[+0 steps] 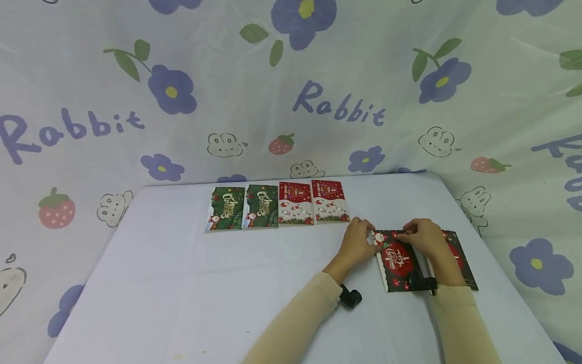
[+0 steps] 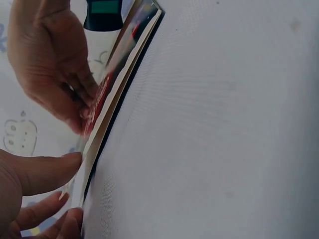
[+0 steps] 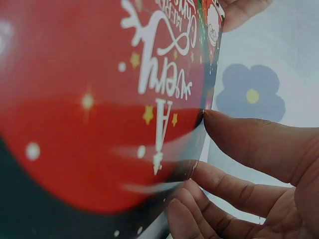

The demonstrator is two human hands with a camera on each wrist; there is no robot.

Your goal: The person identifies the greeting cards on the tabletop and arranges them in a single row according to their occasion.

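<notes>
A dark Christmas notebook (image 1: 395, 265) with a red round panel lies on the right side of the table. My left hand (image 1: 356, 240) grips its upper left corner, thumb on the cover side and fingers at the edge. At its upper right, my right hand (image 1: 426, 238) pinches the top edge between thumb and fingers, seen closely in the right wrist view with the red cover (image 3: 99, 149). Pale page edges (image 2: 112, 107) show in the left wrist view. A second dark notebook (image 1: 463, 258) lies partly hidden beneath my right wrist.
At the back stand in a row two green Christmas notebooks (image 1: 227, 210) (image 1: 261, 207) and two red-and-white ones (image 1: 296, 203) (image 1: 330, 201), all lying flat. A white cloth covers the table (image 1: 182, 293). Behind it hangs a printed curtain (image 1: 254, 91).
</notes>
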